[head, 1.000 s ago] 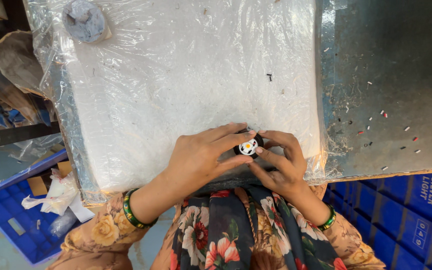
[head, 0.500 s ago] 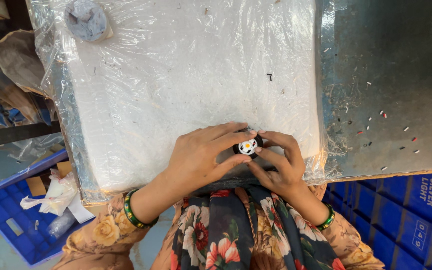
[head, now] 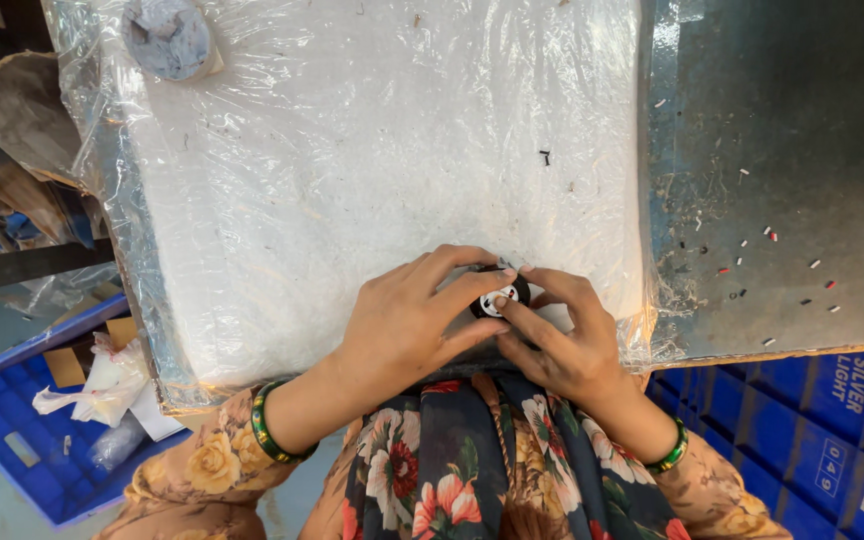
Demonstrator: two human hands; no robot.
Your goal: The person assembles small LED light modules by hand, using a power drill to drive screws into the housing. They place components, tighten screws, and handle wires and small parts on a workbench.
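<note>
Head view: the left hand (head: 407, 325) and right hand (head: 562, 340) both pinch a small round black-and-white part (head: 497, 298) at about six o'clock on the plastic-wrapped white pad (head: 352, 170). It sits close to the pad's near edge (a slip could, I judge, drop it into the lap). Open room runs toward twelve o'clock; the grey metal table (head: 802, 150), littered with bits, lies at three o'clock, blue crates (head: 22, 440) at eight.
</note>
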